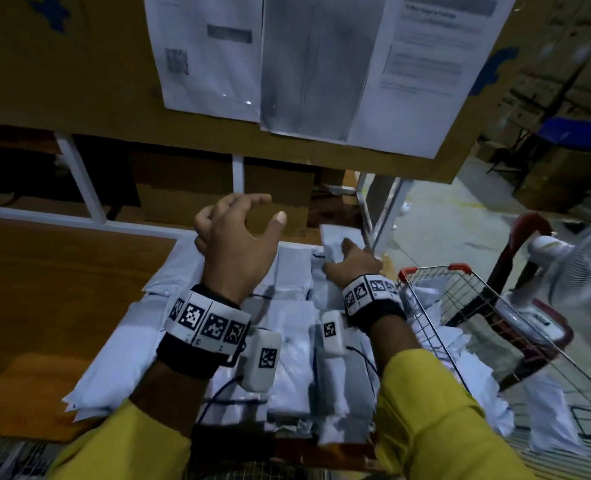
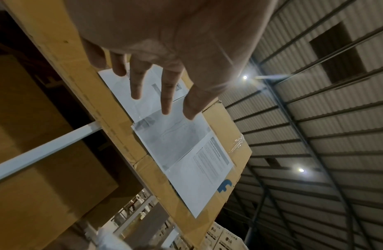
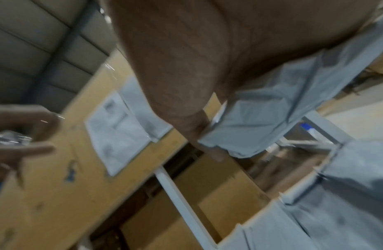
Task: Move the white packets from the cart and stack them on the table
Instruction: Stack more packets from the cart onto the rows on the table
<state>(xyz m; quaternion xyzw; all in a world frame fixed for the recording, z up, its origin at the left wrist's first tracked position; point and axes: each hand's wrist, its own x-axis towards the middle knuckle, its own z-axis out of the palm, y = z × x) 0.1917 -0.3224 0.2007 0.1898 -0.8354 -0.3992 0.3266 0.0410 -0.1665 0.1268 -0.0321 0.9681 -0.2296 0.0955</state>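
The right hand [image 1: 351,268] pinches one flat white plastic packet [image 1: 339,242] at its near end and holds it at the far right corner of the brown wooden table [image 1: 62,306], past the rows of white packets already stacked [image 1: 287,317] across the tabletop. The held packet's long axis runs away from the person, toward the white metal frame post [image 1: 380,216] at the table's edge, and it sits just beyond the farthest stacked row, so the coming placement looks to turn on lowering it forward and slightly left onto that row. In the blurred right wrist view the thumb lies along the packet's crumpled edge, clamped on it. The left hand [image 1: 238,244] hovers above the stack with its fingers spread and loosely curved, holding nothing; the left wrist view shows those fingers [image 2: 167,94] apart against the papers taped to a cardboard panel [image 1: 62,81]. The red-trimmed wire cart [image 1: 460,299], with more white packets in it, stands to the right, nearer the right hand, which looks the likelier one for further pickups.
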